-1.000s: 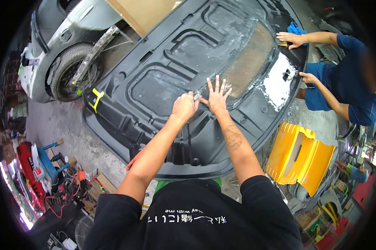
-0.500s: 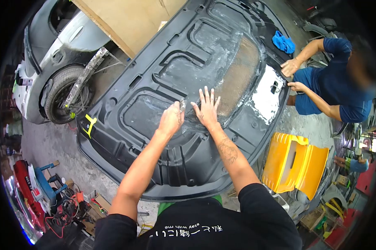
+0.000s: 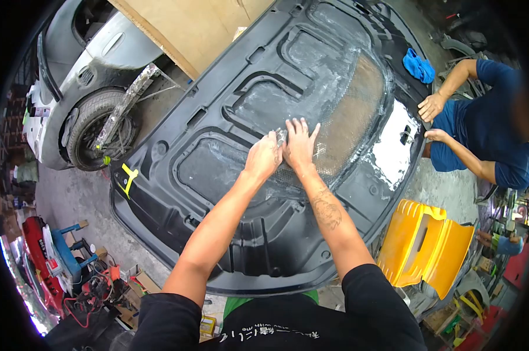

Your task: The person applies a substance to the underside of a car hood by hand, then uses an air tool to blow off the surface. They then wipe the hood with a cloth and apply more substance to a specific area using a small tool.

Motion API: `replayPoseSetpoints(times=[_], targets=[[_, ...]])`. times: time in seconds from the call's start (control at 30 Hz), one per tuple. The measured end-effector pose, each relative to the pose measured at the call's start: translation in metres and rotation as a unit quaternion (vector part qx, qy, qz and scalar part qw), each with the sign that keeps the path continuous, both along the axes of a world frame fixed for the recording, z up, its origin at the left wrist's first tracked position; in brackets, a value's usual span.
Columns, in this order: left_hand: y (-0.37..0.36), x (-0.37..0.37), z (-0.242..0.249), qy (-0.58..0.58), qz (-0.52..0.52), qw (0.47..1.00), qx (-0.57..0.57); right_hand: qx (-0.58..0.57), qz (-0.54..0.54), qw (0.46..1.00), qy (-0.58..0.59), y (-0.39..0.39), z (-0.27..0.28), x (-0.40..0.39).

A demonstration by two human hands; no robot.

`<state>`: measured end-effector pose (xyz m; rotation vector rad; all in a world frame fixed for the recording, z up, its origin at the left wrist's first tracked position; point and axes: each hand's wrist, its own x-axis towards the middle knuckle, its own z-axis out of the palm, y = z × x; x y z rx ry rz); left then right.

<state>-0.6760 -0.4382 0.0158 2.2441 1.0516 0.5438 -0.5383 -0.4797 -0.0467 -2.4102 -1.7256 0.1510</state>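
A large black moulded panel (image 3: 217, 240) lies in front of me, with a brown mesh section (image 3: 349, 114) and a white patch (image 3: 395, 149) on its right side. My left hand (image 3: 264, 155) is closed on a small, shiny, crumpled-looking piece near the mesh's left edge; what it is I cannot make out. Right beside it, my right hand (image 3: 300, 144) rests on the panel, fingers spread, its index side against that piece. Whitish smears mark the surface around both hands.
Across the panel's right edge a co-worker (image 3: 481, 128) has both hands at the rim, near a blue cloth (image 3: 418, 65). A yellow part (image 3: 413, 245) stands at lower right. A car body with a wheel (image 3: 100, 128) is at left; tools and cables (image 3: 100, 292) lie lower left.
My right hand has come up against my left hand, which has moved slightly right and up. The whole view has shifted, moving the panel and co-worker a little to the right.
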Motion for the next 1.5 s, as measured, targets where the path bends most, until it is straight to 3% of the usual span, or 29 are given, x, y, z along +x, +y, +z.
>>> replayPoseSetpoints(times=[0.13, 0.2, 0.3, 0.47, 0.83, 1.1, 1.23, 1.3, 1.33, 1.37, 1.43, 1.5], targets=[[0.026, 0.018, -0.005, 0.009, 0.012, 1.000, 0.019, 0.081, 0.026, 0.996, 0.036, 0.046, -0.028, 0.028], [0.034, 0.028, -0.013, 0.011, 0.010, 0.999, 0.030, -0.040, 0.054, 0.996, -0.053, 0.052, -0.027, 0.032], [0.042, 0.032, -0.026, 0.021, 0.000, 1.000, 0.021, -0.117, 0.061, 0.986, -0.106, 0.054, -0.028, 0.031], [0.030, 0.042, -0.031, 0.011, -0.029, 0.999, 0.019, -0.058, 0.078, 0.987, -0.126, 0.049, -0.036, 0.031], [0.033, 0.031, -0.041, -0.001, 0.035, 0.999, 0.026, -0.107, 0.050, 0.986, -0.116, 0.051, -0.023, 0.027], [0.058, 0.018, -0.041, -0.084, 0.085, 0.991, -0.055, -0.067, 0.035, 0.995, -0.061, 0.054, -0.024, 0.025], [0.034, 0.037, -0.039, 0.003, 0.065, 0.997, -0.048, -0.057, -0.002, 0.994, -0.092, 0.053, -0.042, 0.032], [0.021, 0.055, -0.035, -0.003, 0.064, 0.998, -0.024, 0.048, 0.020, 0.998, -0.018, 0.057, -0.058, 0.048], [0.017, 0.062, -0.032, -0.005, 0.061, 0.998, -0.001, 0.088, 0.001, 0.990, 0.105, 0.059, -0.048, 0.054], [0.022, 0.066, -0.029, -0.007, 0.068, 0.998, -0.001, 0.123, 0.042, 0.989, 0.063, 0.065, -0.066, 0.075], [0.021, 0.064, -0.029, 0.028, 0.045, 0.998, 0.018, 0.142, 0.055, 0.988, 0.027, 0.074, -0.046, 0.096], [0.016, 0.067, -0.034, 0.035, 0.042, 0.998, 0.040, 0.139, 0.075, 0.986, 0.051, 0.085, -0.035, 0.114]])
